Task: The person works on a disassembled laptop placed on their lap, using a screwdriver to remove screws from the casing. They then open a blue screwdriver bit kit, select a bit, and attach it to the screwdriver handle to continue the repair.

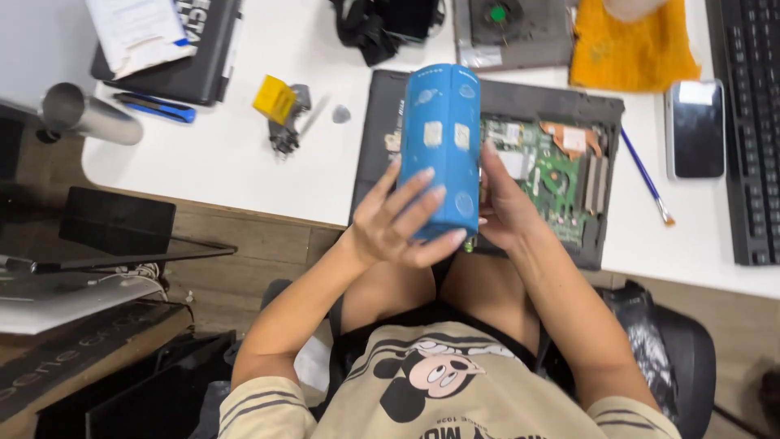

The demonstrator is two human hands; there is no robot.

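Note:
A long blue battery pack (441, 146) with pale patches stands on end above the table edge, gripped from both sides. My left hand (402, 223) wraps its lower left side, fingers spread across the front. My right hand (502, 207) holds its lower right side, mostly hidden behind the pack. Under it lies an opened laptop (569, 175) with its green circuit board and copper heat pipe exposed.
On the white table (244, 162) lie a yellow-capped tool (280, 110), a thin blue brush (646, 175), a phone (695, 128), an orange cloth (630, 49), a fan part (508, 28), a black keyboard (747, 122), a dark case with papers (175, 41).

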